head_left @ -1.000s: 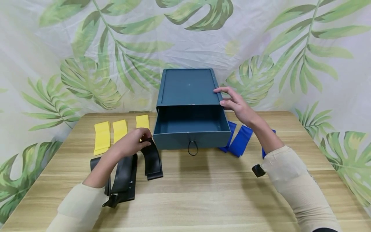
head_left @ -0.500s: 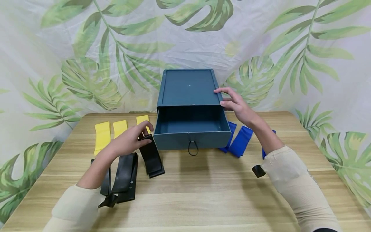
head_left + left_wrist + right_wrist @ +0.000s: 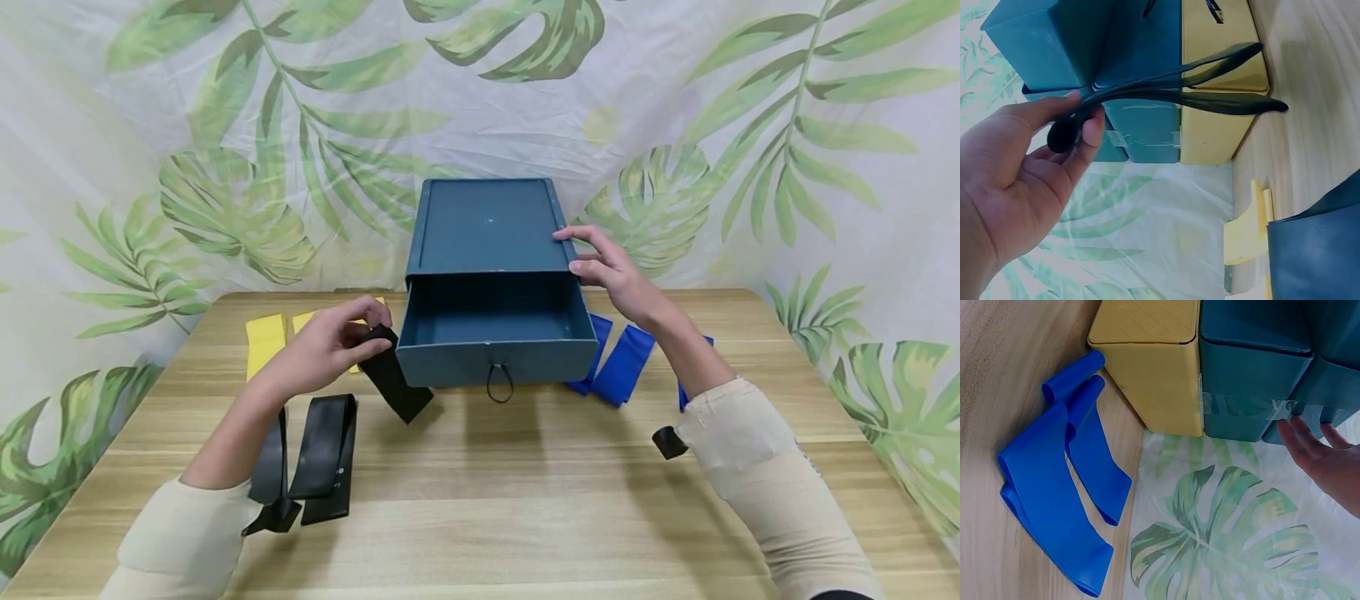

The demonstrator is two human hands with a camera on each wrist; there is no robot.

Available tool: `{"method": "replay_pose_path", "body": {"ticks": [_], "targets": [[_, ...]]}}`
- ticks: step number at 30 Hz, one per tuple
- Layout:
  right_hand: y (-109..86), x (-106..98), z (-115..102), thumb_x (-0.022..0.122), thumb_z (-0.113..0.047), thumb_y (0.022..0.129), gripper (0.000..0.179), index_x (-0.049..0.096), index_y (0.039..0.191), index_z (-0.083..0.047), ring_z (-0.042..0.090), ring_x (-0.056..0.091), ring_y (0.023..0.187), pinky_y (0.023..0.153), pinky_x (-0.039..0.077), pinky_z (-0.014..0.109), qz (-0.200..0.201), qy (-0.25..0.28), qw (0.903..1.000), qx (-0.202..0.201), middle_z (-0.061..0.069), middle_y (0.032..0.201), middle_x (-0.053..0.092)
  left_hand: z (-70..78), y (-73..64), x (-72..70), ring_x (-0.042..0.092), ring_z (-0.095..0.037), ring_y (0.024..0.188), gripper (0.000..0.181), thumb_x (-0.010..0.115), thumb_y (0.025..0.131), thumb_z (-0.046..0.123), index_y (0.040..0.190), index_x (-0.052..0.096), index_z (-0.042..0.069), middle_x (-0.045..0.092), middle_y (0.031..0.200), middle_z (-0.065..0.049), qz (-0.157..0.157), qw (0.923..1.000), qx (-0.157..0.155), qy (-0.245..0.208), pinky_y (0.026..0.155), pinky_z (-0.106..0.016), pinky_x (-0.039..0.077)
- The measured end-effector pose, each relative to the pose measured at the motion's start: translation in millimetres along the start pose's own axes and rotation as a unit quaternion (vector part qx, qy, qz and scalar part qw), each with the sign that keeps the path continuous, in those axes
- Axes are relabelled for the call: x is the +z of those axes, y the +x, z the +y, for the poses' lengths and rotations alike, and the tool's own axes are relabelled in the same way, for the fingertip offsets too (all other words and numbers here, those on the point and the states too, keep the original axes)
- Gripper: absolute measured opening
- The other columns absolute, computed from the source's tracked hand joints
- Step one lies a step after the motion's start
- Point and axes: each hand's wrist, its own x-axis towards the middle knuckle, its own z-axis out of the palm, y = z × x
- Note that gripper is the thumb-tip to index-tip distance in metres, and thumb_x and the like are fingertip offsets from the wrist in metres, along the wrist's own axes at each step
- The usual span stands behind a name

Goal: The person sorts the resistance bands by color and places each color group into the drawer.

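My left hand (image 3: 330, 342) pinches the upper end of a folded black flat elastic band (image 3: 397, 383) between thumb and fingers, just left of the pulled-out drawer. In the left wrist view the band's layers (image 3: 1235, 103) hang away from the fingertips. The top drawer (image 3: 450, 367) of a dark teal drawer unit (image 3: 487, 225) stands open, its visible inside bare, with a black loop on its front. My right hand (image 3: 615, 271) rests fingertips on the unit's upper right edge. In the right wrist view the right fingers (image 3: 1310, 440) are extended against its side.
More black bands (image 3: 322, 458) lie at left on the wooden table (image 3: 480, 533). Yellow bands (image 3: 266, 342) lie behind them. Blue bands (image 3: 622, 367) are right of the drawers, near a small black roll (image 3: 669, 442). A yellow drawer (image 3: 1154, 369) forms the stack's bottom level.
My left hand has lifted the black band from the table, raising it up beside the open drawer's left corner. The right hand and the drawer unit have stayed still.
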Motion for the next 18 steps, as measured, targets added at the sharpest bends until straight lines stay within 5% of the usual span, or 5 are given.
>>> {"method": "replay_pose_path", "body": {"ticks": [7, 18], "targets": [[-0.2, 0, -1, 0.044, -0.017, 0.105, 0.049, 0.04, 0.151, 0.0, 0.041, 0.049, 0.135, 0.114, 0.035, 0.063, -0.001, -0.004, 1.0, 0.003, 0.011, 0.165, 0.025, 11.6, -0.5, -1.6, 0.071, -0.016, 0.084, 0.018, 0.071, 0.093, -0.008, 0.11, 0.066, -0.004, 0.067, 0.106, -0.017, 0.05, 0.9987, -0.005, -0.009, 0.072, -0.019, 0.057], [-1.2, -1, 1, 0.044, -0.017, 0.105, 0.049, 0.04, 0.151, 0.0, 0.042, 0.046, 0.137, 0.115, 0.034, 0.063, 0.0, -0.002, 1.0, 0.009, 0.009, 0.168, 0.021, 20.9, 0.3, -5.4, 0.071, -0.009, 0.077, 0.019, 0.073, 0.092, -0.007, 0.11, 0.067, -0.002, 0.069, 0.099, -0.014, 0.081, 0.9965, 0.021, 0.003, 0.068, -0.018, 0.055]]}}
